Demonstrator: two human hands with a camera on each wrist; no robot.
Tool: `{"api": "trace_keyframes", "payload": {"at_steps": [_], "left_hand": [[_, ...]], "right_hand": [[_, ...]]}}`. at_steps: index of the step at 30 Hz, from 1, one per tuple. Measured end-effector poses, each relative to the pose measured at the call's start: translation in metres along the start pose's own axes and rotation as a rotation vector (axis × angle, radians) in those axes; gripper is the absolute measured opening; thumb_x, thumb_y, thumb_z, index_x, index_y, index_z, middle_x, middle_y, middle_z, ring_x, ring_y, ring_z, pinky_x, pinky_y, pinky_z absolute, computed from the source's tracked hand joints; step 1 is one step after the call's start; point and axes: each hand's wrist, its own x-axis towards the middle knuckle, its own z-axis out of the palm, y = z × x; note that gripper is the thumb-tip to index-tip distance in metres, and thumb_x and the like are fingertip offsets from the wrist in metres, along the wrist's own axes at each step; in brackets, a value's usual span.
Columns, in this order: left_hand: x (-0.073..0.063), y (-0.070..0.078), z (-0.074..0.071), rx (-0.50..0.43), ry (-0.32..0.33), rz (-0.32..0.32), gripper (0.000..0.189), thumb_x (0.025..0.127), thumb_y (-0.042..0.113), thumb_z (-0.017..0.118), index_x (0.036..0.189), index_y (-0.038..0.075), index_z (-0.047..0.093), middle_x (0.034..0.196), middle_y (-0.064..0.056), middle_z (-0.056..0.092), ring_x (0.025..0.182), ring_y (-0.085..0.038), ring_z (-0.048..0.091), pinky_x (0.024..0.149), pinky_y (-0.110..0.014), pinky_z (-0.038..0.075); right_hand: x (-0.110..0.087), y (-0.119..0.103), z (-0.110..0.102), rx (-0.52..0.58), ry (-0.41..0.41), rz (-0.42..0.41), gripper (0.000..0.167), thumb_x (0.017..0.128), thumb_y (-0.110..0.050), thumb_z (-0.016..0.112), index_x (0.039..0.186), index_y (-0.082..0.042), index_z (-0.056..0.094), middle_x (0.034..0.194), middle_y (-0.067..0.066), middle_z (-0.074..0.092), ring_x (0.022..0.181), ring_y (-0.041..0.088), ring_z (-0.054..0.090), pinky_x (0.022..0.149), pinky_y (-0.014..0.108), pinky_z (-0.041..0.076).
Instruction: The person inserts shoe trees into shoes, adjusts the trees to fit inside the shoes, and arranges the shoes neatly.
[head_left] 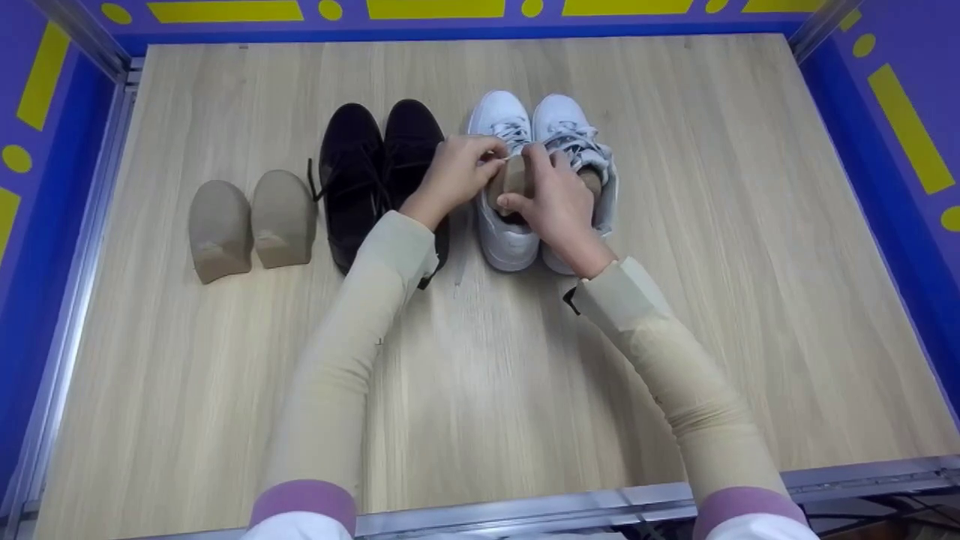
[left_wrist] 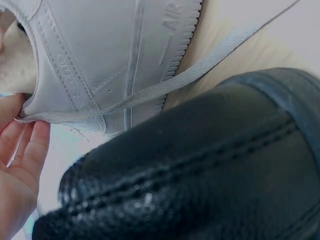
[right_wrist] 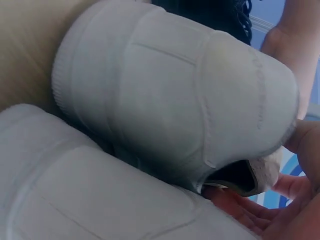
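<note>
- White shoe (head_left: 509,247), the left one of a pair, stands upright on the desk (head_left: 750,225), right of the middle, its toe to the far side and its heel near me.
- My left hand (head_left: 463,171) pinches the pale lace (left_wrist: 205,65) of this shoe between thumb and fingers, at the left of the opening; the lace trails down over the shoe's outer side.
- My right hand (head_left: 559,199) reaches over the same shoe from the right, thumb and fingers curled round the beige block (head_left: 514,176) that sits in its opening.
- The other white shoe (head_left: 559,110) stands just to the right, toe also to the far side, with loosened laces and another beige block (head_left: 591,182) inside.
- Left of the white pair stand two black shoes (head_left: 352,139) side by side, toes to the far side; my left forearm passes over part of the right one.
- Farther left, two more beige blocks (head_left: 251,225) rest on the desk next to each other, rounded ends far, flat ends near.
</note>
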Motion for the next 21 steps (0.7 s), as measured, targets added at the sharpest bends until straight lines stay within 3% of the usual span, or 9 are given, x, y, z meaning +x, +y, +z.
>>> {"api": "trace_keyframes", "payload": {"at_steps": [6,15,21], "left_hand": [[0.000,-0.001,-0.001,-0.007,-0.003,0.004,0.018,0.086,0.023,0.056,0.098,0.013,0.065,0.097,0.000,0.065,0.085,-0.013,0.056,0.081,-0.028,0.043],[0.001,-0.001,0.001,-0.010,-0.002,-0.004,0.018,0.086,0.024,0.056,0.098,0.014,0.065,0.098,0.000,0.065,0.086,-0.013,0.057,0.082,-0.028,0.042],[0.000,-0.001,0.003,-0.019,0.025,-0.003,0.016,0.085,0.023,0.058,0.094,0.014,0.066,0.094,0.001,0.066,0.083,-0.011,0.056,0.079,-0.028,0.043]], "right_hand": [[0.000,0.000,0.010,-0.012,0.040,-0.026,0.060,0.070,-0.047,0.067,0.111,-0.013,0.041,0.096,0.011,0.046,0.077,0.024,0.047,0.058,0.041,0.041],[-0.001,0.003,0.013,-0.010,0.071,-0.035,0.056,0.069,-0.048,0.066,0.108,-0.013,0.045,0.096,0.011,0.047,0.074,0.024,0.049,0.059,0.041,0.041],[-0.002,0.007,0.015,-0.014,0.127,-0.081,0.047,0.076,-0.050,0.058,0.102,-0.012,0.048,0.091,0.012,0.051,0.069,0.029,0.052,0.060,0.045,0.043]]}}
